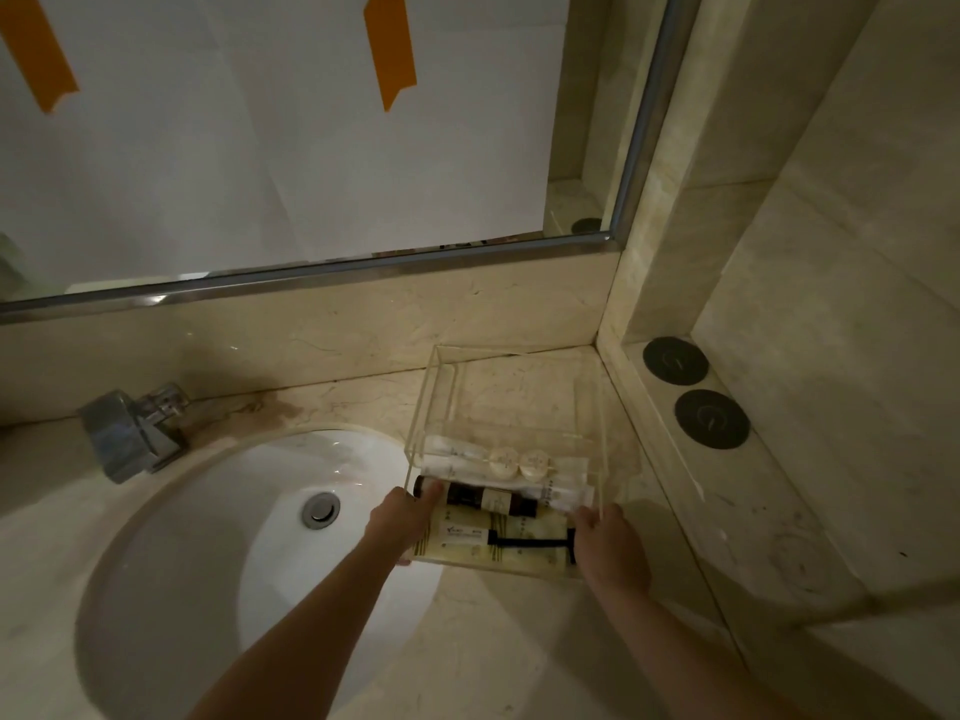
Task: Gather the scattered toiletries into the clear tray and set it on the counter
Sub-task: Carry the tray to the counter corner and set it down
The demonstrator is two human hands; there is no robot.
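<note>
Toiletries already lie inside the clear square acrylic tray (506, 459): a dark brown bottle (483, 498), a pale yellow tube (467, 543), a black comb (535, 540) and two round cream soaps (519, 464), all with their long axes running left to right. The tray sits at the beige marble bench (493, 641) corner, right of the white round basin (234, 537). The left hand (402, 519) grips the tray's near-left edge, thumb over the wall; the right hand (610, 545) holds the near-right corner, fingers curled round it. The tray lies directly ahead of both hands, each equally near; whether its base touches the bench cannot be told.
</note>
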